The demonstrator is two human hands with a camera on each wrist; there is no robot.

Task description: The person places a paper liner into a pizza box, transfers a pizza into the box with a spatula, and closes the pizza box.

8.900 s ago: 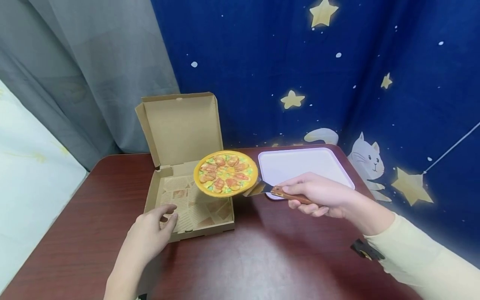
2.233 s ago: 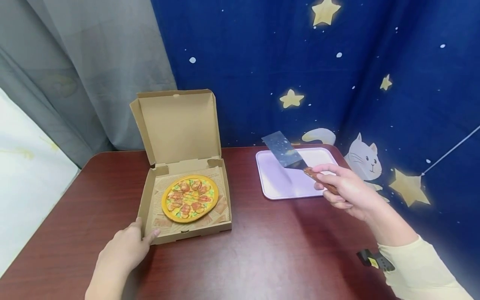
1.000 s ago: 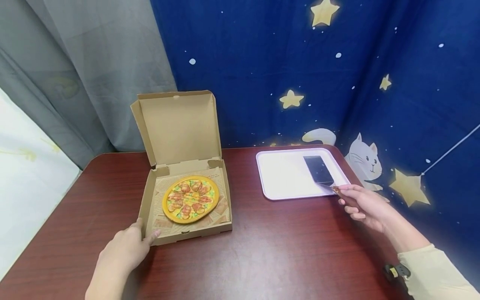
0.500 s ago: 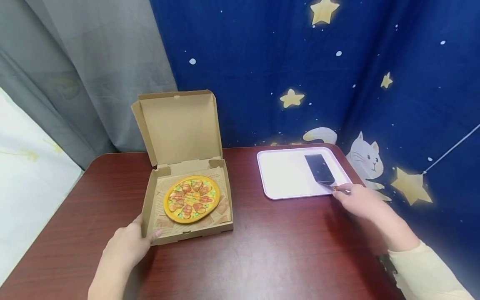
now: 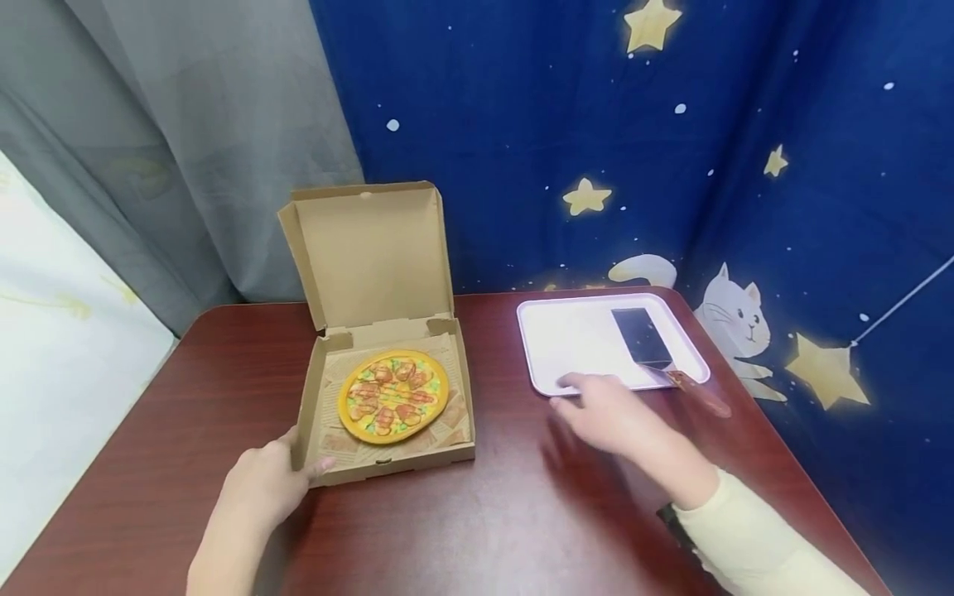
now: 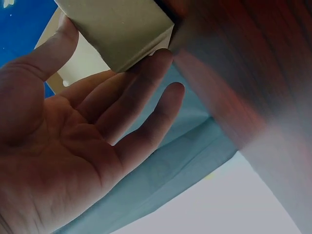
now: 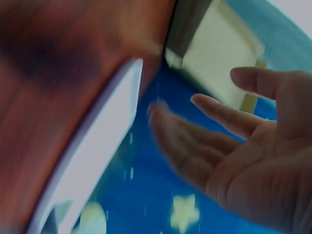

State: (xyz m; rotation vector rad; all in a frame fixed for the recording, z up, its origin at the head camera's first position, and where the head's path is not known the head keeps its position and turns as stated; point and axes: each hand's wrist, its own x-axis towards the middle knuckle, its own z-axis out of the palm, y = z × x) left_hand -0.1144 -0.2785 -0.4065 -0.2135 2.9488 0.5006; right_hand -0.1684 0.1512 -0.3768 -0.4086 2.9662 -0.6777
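My left hand (image 5: pixel 261 480) holds the front left corner of an open cardboard pizza box (image 5: pixel 376 261). The left wrist view shows the thumb and fingers on either side of that box corner. Inside the box, on printed paper, lies a round toy-like pizza (image 5: pixel 392 396) with a yellow rim. My right hand (image 5: pixel 611 414) hovers by the front rim of a pale lilac tray (image 5: pixel 570 343), holding nothing; its fingers are spread in the right wrist view. A spatula (image 5: pixel 643 338) lies on the tray, its wooden handle jutting over the front right rim.
The box and tray stand apart on a dark red-brown table (image 5: pixel 477 530). The box lid stands upright at the back. Behind the table hang a grey curtain (image 5: pixel 201 149) and a blue starry curtain (image 5: pixel 507 124).
The pizza, earlier carried on the spatula, now lies in the box. My right hand has set the spatula on the tray, let go and moved left. The left hand has stayed at the box corner lately.
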